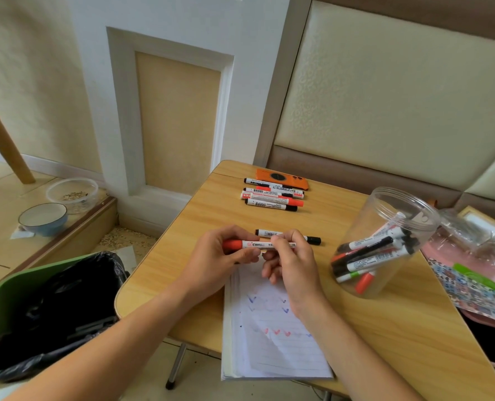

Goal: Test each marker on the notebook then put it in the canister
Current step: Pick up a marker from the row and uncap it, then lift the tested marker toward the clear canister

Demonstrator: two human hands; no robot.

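Hands first, since there's only the head view to go on: the left hand pinches the orange cap end of a red whiteboard marker, and the right hand has its fingers curled round the white barrel, so both are holding the same pen level, just above the far edge of the open notebook. Looks to me like the cap is either about to come off or has just gone on, can't tell which. Biggest risk I'd guess: if the cap is stiff it pops off with a jerk and the tip streaks a finger or the wooden table instead of the page. The page already has blue and red ticks, so a new mark could land on an old one and be hard to read. Beyond the notebook, a black-capped marker lies right behind the hands, touching or nearly so, and a nudge could roll it. Further beyond that sits a row of untested markers, partly lying on an orange phone. Right of the notebook is the clear plastic canister, partly filled with markers, and its mouth looks tilted away from the person, so dropping one in blind could miss or tip it. Right of that, a pile of plastic bags and patterned paper crowds the table edge. Left of the notebook, down off the table, is a green bin with a black liner, and a fumbled cap could fall into it.
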